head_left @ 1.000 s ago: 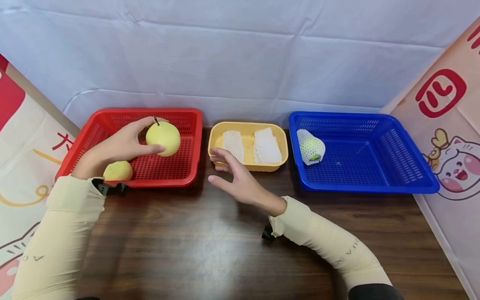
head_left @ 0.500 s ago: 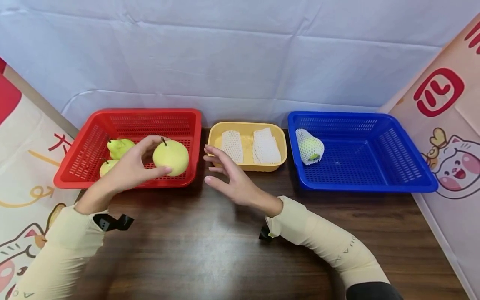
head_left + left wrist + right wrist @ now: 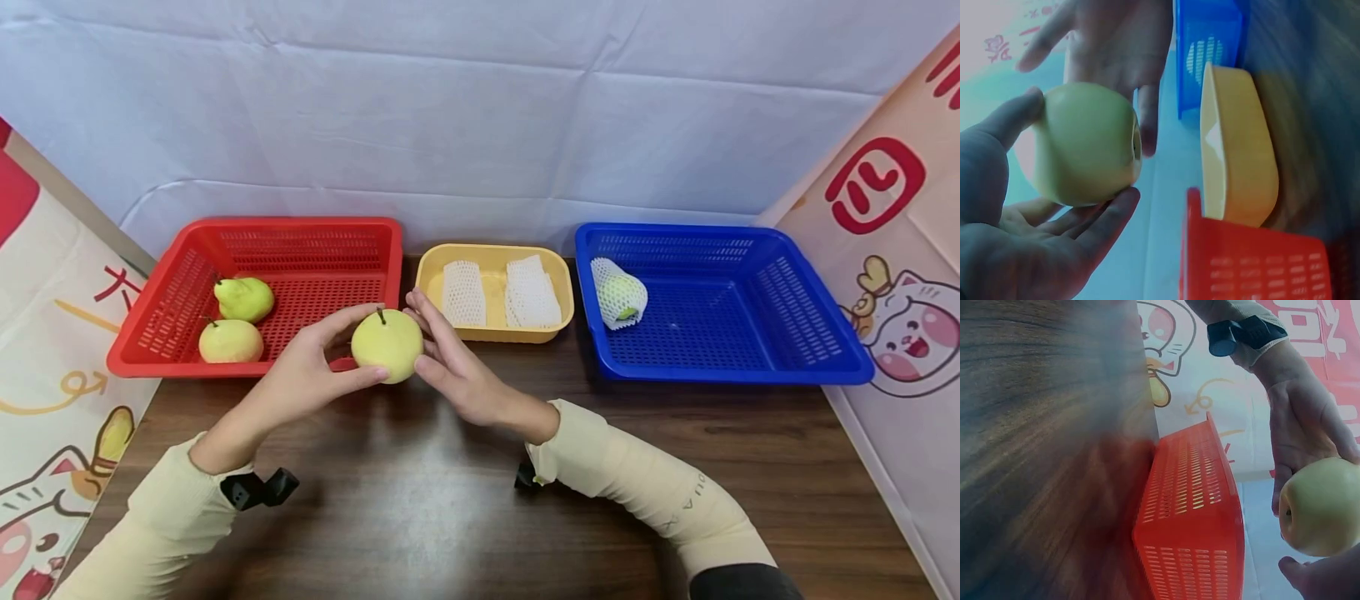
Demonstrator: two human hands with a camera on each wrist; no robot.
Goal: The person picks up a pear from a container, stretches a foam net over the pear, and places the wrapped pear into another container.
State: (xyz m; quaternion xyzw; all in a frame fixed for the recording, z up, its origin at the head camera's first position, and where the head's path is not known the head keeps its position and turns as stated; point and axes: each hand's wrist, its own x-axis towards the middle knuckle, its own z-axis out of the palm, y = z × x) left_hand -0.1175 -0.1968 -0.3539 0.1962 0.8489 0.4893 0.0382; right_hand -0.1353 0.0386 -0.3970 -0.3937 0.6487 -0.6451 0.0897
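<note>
A round yellow pear (image 3: 387, 346) with a dark stem is held in my left hand (image 3: 303, 372), thumb in front and fingers behind, above the table's near side. My right hand (image 3: 467, 372) is at its right with fingers extended; whether they touch the pear I cannot tell. The left wrist view has the held pear (image 3: 1082, 144) between my left fingers, with the right palm (image 3: 1119, 44) beyond it. In the red basket (image 3: 322, 367) lie a green pear (image 3: 246, 298) and a yellow pear (image 3: 231, 340).
A yellow tray (image 3: 491, 333) in the middle holds two white foam net sleeves, one on the left (image 3: 465, 293) and one on the right (image 3: 531, 292). In the blue basket (image 3: 720, 375) at right lies a sleeved green fruit (image 3: 621, 297). A pale cloth (image 3: 480, 125) hangs behind.
My left hand has carried the pear from above the red basket rightward and nearer to me, up to the right hand. The right hand has moved only slightly.
</note>
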